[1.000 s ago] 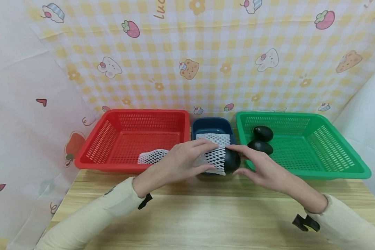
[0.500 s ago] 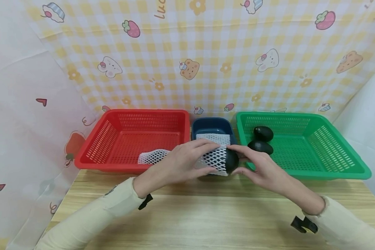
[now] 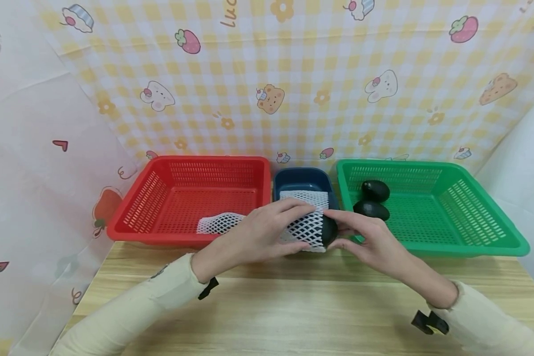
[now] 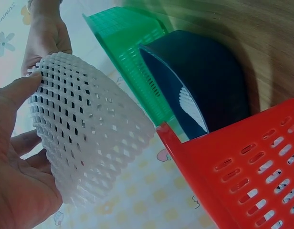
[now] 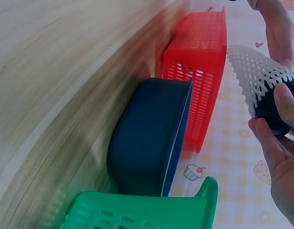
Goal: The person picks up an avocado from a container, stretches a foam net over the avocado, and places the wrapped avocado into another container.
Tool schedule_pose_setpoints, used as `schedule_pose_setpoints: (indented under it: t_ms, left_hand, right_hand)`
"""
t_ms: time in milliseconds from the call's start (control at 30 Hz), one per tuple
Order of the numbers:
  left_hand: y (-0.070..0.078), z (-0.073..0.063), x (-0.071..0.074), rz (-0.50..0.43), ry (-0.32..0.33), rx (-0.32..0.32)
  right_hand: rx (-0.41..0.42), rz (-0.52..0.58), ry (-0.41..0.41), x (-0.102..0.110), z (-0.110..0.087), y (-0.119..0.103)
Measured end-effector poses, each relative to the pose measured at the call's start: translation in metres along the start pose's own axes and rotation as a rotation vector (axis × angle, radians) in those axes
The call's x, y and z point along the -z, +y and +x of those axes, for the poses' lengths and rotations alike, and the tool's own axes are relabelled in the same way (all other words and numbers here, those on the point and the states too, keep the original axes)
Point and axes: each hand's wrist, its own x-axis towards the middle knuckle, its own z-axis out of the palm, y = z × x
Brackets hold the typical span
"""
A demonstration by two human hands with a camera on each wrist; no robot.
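Observation:
A white foam fruit net (image 3: 304, 230) is stretched over part of a dark avocado (image 3: 329, 231), whose right end sticks out of the mesh. My left hand (image 3: 259, 230) holds the net, thumb and fingers on either side of its mouth. At the bare end, my right hand (image 3: 374, 239) grips the avocado between thumb and fingers. Seen from the left wrist, the net (image 4: 92, 126) flares out loosely behind the fruit. The right wrist view shows the avocado (image 5: 272, 110) lodged in the net's mouth. Both hands are in front of the dark blue bin (image 3: 300, 174).
More foam nets lie in the blue bin. On the left, a red basket (image 3: 191, 241) contains a net-covered piece (image 3: 220, 223), partly hidden by my left arm. To the right, a green basket (image 3: 471, 248) holds two avocados (image 3: 376, 191). All three containers stand on a wooden table (image 3: 276, 311).
The avocado has slid left, deeper into the foam net, so less of its dark end shows. My right hand has shifted slightly left with it; my left hand stays nearly still.

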Motion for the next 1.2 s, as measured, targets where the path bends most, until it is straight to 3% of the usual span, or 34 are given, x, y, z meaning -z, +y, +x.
schedule_pose_setpoints:
  t_ms: [200,400,700,1000,1200]
  left_hand:
    - [0.0006,0.0001,0.0004,0.008,-0.005,0.003]
    - [0.0024,0.0011,0.0017,0.025,-0.004,0.006]
    - [0.0013,-0.0015,0.0012,0.017,-0.002,-0.012]
    - [0.0024,-0.0012,0.0011,0.020,0.001,-0.021]
    - [0.0034,-0.0015,0.0007,0.020,-0.002,-0.028]
  right_hand:
    - [0.010,0.009,0.027,-0.0021,0.0014,0.0000]
    - [-0.041,0.012,0.060,-0.0027,0.0030,-0.0060]
    - [-0.058,0.057,-0.010,-0.0010,0.0000,-0.0058]
    - [0.002,0.051,0.008,-0.0022,0.0006,-0.0052]
    - [-0.021,0.074,-0.014,-0.0016,-0.0008,-0.0050]
